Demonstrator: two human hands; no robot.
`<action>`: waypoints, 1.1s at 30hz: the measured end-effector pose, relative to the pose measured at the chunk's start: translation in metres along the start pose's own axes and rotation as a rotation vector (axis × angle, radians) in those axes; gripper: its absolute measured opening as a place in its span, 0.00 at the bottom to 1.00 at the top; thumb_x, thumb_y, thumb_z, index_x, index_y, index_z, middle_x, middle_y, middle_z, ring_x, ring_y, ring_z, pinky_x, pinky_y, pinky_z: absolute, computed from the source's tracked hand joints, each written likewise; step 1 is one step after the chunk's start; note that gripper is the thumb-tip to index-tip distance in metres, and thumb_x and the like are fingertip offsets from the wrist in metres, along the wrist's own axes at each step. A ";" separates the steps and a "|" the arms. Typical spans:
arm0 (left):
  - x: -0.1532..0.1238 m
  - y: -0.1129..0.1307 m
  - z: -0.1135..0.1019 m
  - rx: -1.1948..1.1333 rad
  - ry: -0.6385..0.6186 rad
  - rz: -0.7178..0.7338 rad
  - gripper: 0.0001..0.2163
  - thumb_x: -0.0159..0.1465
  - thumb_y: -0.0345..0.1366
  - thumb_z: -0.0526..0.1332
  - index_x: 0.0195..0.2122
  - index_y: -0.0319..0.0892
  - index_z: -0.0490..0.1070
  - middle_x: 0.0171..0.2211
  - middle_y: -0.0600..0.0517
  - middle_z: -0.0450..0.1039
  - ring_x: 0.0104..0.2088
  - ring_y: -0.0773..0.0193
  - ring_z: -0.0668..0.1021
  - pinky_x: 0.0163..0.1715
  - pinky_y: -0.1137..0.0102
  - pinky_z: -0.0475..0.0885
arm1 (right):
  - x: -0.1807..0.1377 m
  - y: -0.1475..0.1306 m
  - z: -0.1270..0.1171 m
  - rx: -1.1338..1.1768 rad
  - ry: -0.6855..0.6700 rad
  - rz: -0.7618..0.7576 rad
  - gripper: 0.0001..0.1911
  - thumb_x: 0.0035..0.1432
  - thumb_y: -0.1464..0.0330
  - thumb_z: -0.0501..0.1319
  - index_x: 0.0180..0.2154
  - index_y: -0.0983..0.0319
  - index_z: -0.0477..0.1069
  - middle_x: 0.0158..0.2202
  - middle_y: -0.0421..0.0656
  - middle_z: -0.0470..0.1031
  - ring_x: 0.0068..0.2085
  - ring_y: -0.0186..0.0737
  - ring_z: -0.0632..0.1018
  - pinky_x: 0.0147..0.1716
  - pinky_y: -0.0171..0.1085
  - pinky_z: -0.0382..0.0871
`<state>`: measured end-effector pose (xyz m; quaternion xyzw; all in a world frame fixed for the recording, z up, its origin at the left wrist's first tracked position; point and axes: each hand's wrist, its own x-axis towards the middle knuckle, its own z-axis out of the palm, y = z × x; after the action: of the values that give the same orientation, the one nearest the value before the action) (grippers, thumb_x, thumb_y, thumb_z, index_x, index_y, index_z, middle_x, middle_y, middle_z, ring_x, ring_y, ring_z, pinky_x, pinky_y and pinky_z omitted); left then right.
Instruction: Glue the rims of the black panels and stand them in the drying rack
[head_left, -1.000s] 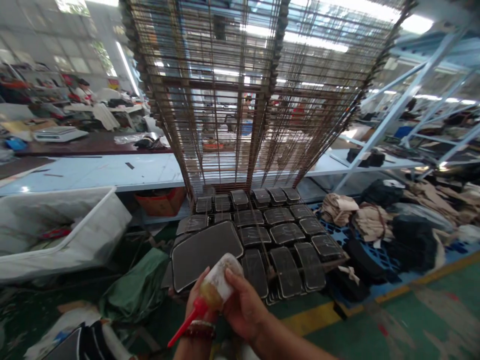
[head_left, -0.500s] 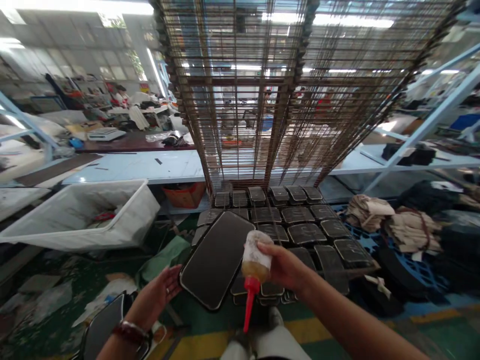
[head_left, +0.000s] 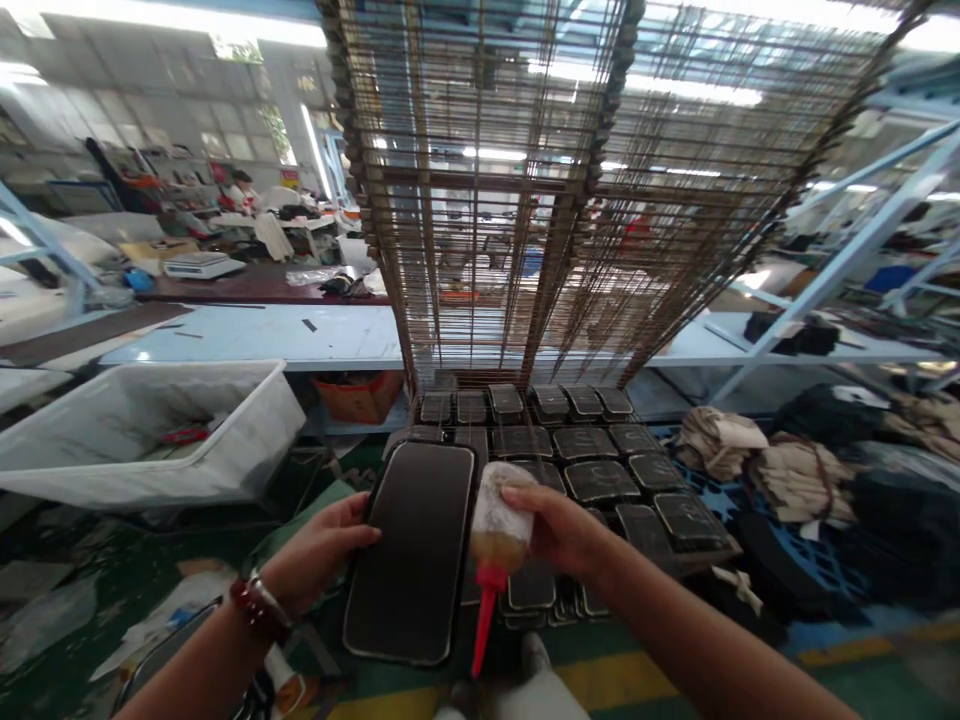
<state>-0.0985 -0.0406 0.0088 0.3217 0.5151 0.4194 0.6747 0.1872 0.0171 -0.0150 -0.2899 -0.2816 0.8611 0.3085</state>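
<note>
Right hand [head_left: 559,525] partly behind bottle [head_left: 495,527]

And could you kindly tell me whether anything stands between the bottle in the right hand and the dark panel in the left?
Nothing visible does: the right hand holds the bottle, red nozzle down, beside the dark panel in the left hand, with a narrow visible gap.
</note>
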 end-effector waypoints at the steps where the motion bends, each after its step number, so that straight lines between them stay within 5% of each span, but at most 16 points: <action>1: -0.002 -0.001 -0.001 0.008 0.016 0.007 0.16 0.49 0.26 0.72 0.41 0.38 0.79 0.40 0.43 0.83 0.39 0.53 0.83 0.42 0.65 0.76 | -0.004 -0.006 -0.001 0.005 0.051 -0.062 0.22 0.48 0.64 0.74 0.43 0.67 0.75 0.37 0.47 0.80 0.35 0.42 0.81 0.38 0.40 0.76; 7: -0.019 0.004 -0.003 0.095 0.003 -0.016 0.17 0.49 0.30 0.74 0.41 0.42 0.81 0.43 0.46 0.83 0.43 0.50 0.82 0.45 0.64 0.76 | -0.015 -0.054 -0.001 -0.016 0.296 -0.493 0.19 0.48 0.62 0.75 0.39 0.63 0.76 0.33 0.43 0.79 0.32 0.41 0.79 0.29 0.37 0.75; 12: -0.027 0.007 0.001 0.160 -0.014 -0.035 0.17 0.47 0.33 0.76 0.40 0.44 0.82 0.44 0.46 0.83 0.46 0.46 0.81 0.45 0.62 0.77 | -0.016 -0.071 0.000 -0.148 0.363 -0.709 0.19 0.44 0.61 0.76 0.36 0.63 0.76 0.30 0.41 0.77 0.26 0.36 0.74 0.22 0.33 0.69; 33: -0.023 0.004 0.006 0.069 0.011 -0.082 0.21 0.47 0.31 0.76 0.44 0.44 0.81 0.46 0.45 0.82 0.46 0.44 0.81 0.44 0.62 0.78 | -0.017 -0.050 -0.012 -0.064 0.487 -0.717 0.22 0.43 0.60 0.77 0.37 0.63 0.76 0.33 0.42 0.79 0.33 0.41 0.78 0.31 0.38 0.74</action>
<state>-0.0961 -0.0596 0.0233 0.3211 0.5455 0.3752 0.6772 0.2248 0.0418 0.0160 -0.3780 -0.3102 0.5968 0.6362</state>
